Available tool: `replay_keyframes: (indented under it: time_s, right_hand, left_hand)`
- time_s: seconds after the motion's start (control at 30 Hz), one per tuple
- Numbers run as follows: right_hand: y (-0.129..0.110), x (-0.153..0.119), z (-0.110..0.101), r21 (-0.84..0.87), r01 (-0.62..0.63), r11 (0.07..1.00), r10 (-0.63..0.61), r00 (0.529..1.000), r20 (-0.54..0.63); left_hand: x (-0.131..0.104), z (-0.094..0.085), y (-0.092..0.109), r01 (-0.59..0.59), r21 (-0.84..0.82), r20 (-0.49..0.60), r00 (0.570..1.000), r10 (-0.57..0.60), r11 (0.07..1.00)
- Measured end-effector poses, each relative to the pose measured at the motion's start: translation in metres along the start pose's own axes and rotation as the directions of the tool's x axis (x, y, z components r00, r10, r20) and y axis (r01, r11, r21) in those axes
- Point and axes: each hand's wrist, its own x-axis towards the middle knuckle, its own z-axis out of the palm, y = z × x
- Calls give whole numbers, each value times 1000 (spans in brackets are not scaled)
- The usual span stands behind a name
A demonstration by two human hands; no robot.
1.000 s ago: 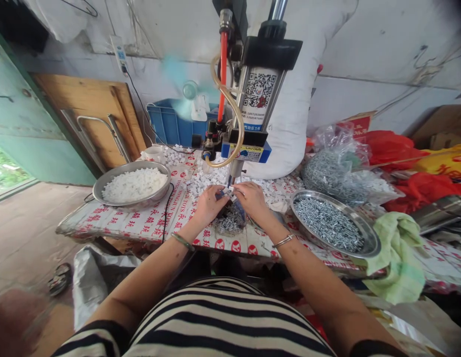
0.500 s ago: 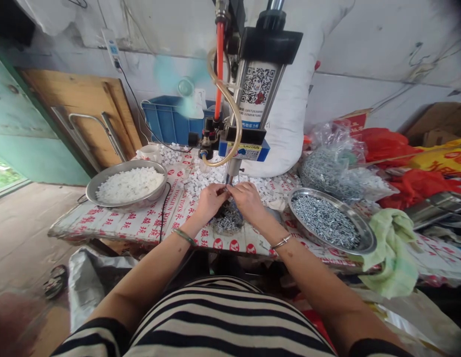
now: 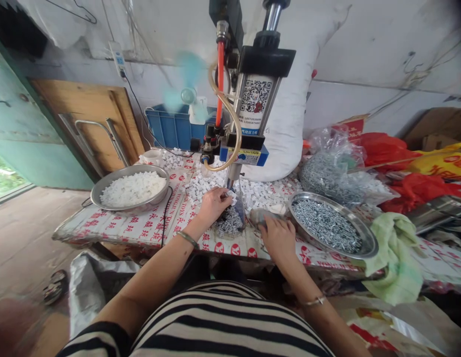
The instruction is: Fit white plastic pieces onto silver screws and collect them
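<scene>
My left hand is below the press, its thumb and fingertips pinched together on a small white piece. Under that hand lies a heap of small metal pins at the press base. My right hand is lower and to the right, fingers apart over the table, close to a grey flat object; nothing shows in it. White pieces are scattered behind the press. A metal bowl of pins stands right of my right hand.
On the left of the table stands a bowl of white pieces. A blue crate and a spinning fan are behind. A green cloth hangs over the front edge, with plastic bags at the right.
My right hand has left the press tip and moved right and down, its fingers opening. My left hand stays near the tip, where a white piece now shows. The view has shifted slightly.
</scene>
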Motion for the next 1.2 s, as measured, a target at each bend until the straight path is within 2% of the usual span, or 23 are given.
replay_keyframes:
  time_s: [0.13, 0.33, 0.4, 0.5, 0.57, 0.6, 0.67, 0.7, 0.73, 0.77, 0.8, 0.87, 0.93, 1.0, 1.1, 1.2]
  right_hand:
    - [7, -33, 11, -153, 75, 985, -74, 997, 11]
    - [8, -28, 11, -126, 80, 989, -82, 997, -11]
    - [7, -20, 4, -43, 61, 997, -63, 997, -43]
    - [-1, -1, -13, 208, 89, 974, -69, 992, -101]
    - [-11, 13, -25, 424, 136, 895, -103, 990, -100]
    - [-17, 20, -29, 532, 147, 834, -134, 989, -64]
    - [-27, 32, -34, 715, 95, 693, -202, 977, 67]
    - [-31, 38, -33, 780, 33, 625, -230, 963, 144]
    - [-35, 42, -31, 823, -40, 567, -244, 946, 214]
    - [-38, 46, -27, 843, -111, 526, -240, 932, 273]
    - [-40, 50, -23, 845, -167, 508, -222, 922, 316]
    - [-43, 56, -14, 811, -225, 541, -159, 919, 361]
    - [-46, 61, -5, 750, -235, 619, -66, 936, 347]
    - [-50, 66, 3, 718, -239, 653, 10, 951, 308]
    - [-55, 74, 14, 774, -261, 577, 73, 960, 269]
    - [-58, 85, 23, 814, -281, 508, 126, 959, 253]
  left_hand:
    - [-1, 1, 1, 1, -22, -17, 1000, -2, 1000]
    - [-1, 0, -5, 9, -66, -1, 1000, -9, 998]
    - [-2, -2, -5, 3, -114, 10, 1000, -2, 993]
    - [-10, -8, 1, 3, -219, 26, 1000, 3, 976]
    - [-17, -15, 8, 107, -362, 153, 987, -54, 926]
    - [-20, -19, 12, 209, -430, 270, 958, -96, 878]
    - [-24, -28, 16, 442, -489, 513, 843, -162, 752]
    - [-25, -32, 17, 531, -483, 599, 781, -179, 696]
    - [-25, -36, 16, 586, -469, 649, 736, -193, 661]
    - [-25, -38, 14, 612, -456, 667, 715, -206, 647]
    - [-24, -40, 11, 612, -443, 664, 715, -220, 655]
    - [-20, -40, 5, 569, -404, 617, 748, -246, 716]
    - [-16, -35, 0, 514, -351, 532, 797, -286, 782]
    - [-12, -28, -5, 472, -311, 449, 838, -310, 825]
    - [-7, -18, -10, 428, -288, 366, 876, -315, 856]
    - [-5, -12, -13, 413, -265, 331, 888, -321, 871]
